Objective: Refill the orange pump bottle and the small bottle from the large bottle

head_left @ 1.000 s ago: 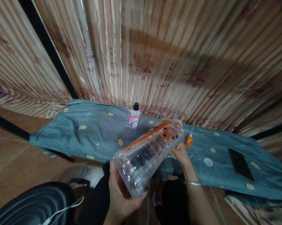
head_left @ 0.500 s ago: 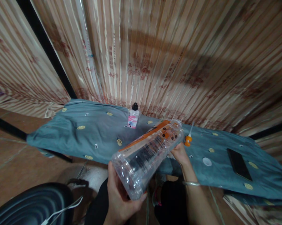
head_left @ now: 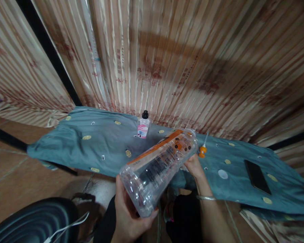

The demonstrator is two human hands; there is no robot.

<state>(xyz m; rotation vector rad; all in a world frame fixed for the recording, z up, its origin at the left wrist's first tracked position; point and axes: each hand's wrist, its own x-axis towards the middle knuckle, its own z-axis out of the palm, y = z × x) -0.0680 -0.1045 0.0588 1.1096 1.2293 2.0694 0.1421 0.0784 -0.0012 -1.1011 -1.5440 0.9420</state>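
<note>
A large clear plastic bottle [head_left: 157, 168] with an orange and black label lies tilted, its base toward me. My left hand [head_left: 128, 212] cups that base from below. My right hand [head_left: 193, 165] grips the bottle's far top end, partly hidden behind it; a metal bangle [head_left: 206, 198] sits on that wrist. Just past the right hand, an orange nozzle cap [head_left: 202, 153] with a thin white tip lies on a blue-grey patterned cloth [head_left: 96, 141].
On the cloth stand a small clear bottle [head_left: 143, 125] with a black cap and pink label, a white round lid [head_left: 222, 174] and a dark phone [head_left: 257, 177]. Striped curtains [head_left: 167, 60] hang behind. A dark ribbed basin [head_left: 38, 221] with a white cable sits at lower left.
Hardly anything: both hands keep the big bottle in the same tilted pose, and the view has drifted slightly.
</note>
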